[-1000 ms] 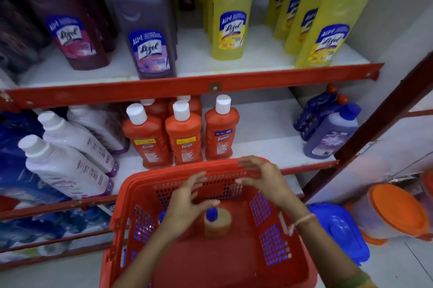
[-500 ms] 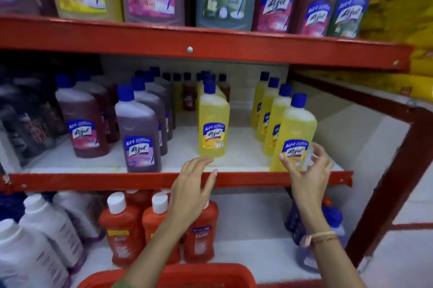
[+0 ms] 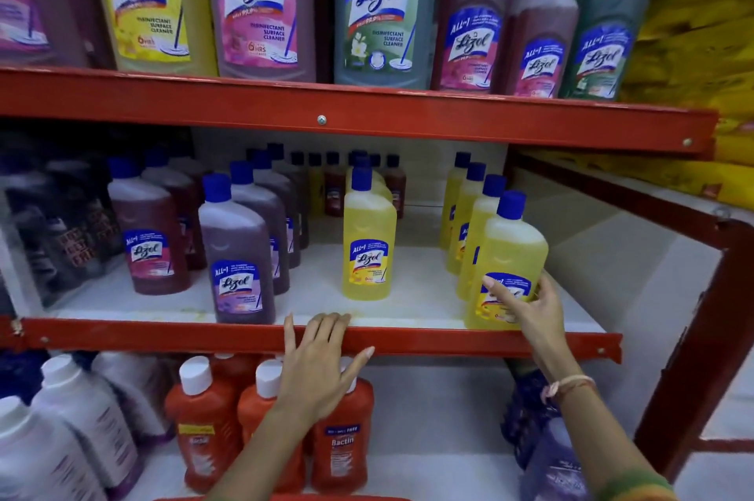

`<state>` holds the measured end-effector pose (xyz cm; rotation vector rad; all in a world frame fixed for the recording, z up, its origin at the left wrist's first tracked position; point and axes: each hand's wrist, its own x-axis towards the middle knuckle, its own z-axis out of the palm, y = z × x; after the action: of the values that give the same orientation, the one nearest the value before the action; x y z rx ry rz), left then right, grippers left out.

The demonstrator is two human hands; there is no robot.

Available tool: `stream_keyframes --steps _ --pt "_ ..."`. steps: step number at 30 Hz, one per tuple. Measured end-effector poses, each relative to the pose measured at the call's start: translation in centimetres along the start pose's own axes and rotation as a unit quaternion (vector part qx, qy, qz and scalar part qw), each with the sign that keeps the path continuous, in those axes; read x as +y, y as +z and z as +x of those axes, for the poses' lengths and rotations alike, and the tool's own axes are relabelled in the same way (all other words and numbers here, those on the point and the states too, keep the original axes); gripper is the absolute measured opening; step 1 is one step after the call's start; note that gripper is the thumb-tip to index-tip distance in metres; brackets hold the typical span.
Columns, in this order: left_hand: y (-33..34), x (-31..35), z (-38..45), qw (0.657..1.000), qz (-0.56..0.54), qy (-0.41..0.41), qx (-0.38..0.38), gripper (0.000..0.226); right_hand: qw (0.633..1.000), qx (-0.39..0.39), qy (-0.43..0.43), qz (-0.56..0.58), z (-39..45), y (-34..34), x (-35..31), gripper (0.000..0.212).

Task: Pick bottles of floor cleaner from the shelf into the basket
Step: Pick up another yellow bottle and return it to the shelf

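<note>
A yellow Lizol floor cleaner bottle (image 3: 510, 251) with a blue cap stands at the front right of the middle shelf (image 3: 318, 339), first in a row of yellow bottles. My right hand (image 3: 530, 311) wraps around its lower label, thumb across the front. My left hand (image 3: 322, 366) is spread flat, fingers resting on the shelf's red front edge, holding nothing. A single yellow bottle (image 3: 368, 239) stands mid-shelf, just above that hand. Only a thin red strip of the basket rim (image 3: 285, 497) shows at the bottom edge.
Purple (image 3: 238, 255) and maroon (image 3: 149, 235) Lizol bottles fill the left of the middle shelf. Large Lizol bottles (image 3: 261, 2) line the top shelf. Orange Bactin bottles (image 3: 340, 443) and white bottles (image 3: 81, 423) stand below. A red upright post (image 3: 701, 341) bounds the right side.
The view rose from the basket to the middle shelf. Both hands left the basket; the right one closed around the front yellow bottle, the left settled onto the shelf edge.
</note>
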<state>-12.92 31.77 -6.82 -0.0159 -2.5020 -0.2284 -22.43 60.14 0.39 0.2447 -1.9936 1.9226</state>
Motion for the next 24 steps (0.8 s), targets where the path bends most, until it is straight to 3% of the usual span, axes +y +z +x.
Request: stream_keyframes --steps 5,10,17,20,24 --pt "0.2 -0.2 -0.1 1.000 0.016 0.007 -0.004 0.062 0.993 0.079 -0.084 -0.031 -1.7 3.1 -1.7 0.058" --pt "0.3 -0.2 -0.2 1.000 0.022 0.009 -0.011 0.064 0.937 0.187 -0.245 -0.163 -5.7 6.9 -5.1 0.064" --pt "0.1 -0.4 -0.4 1.000 0.018 0.017 -0.016 0.064 0.888 0.260 -0.305 -0.225 -11.5 11.1 -8.1 0.060" --pt "0.0 -0.6 -0.4 0.999 0.017 0.019 -0.019 0.066 0.899 0.251 -0.288 -0.214 -12.5 11.8 -9.2 0.060" --pt "0.0 -0.8 -0.4 0.999 0.018 0.022 -0.030 0.070 0.960 0.154 -0.220 -0.075 -12.5 11.2 -10.5 0.059"
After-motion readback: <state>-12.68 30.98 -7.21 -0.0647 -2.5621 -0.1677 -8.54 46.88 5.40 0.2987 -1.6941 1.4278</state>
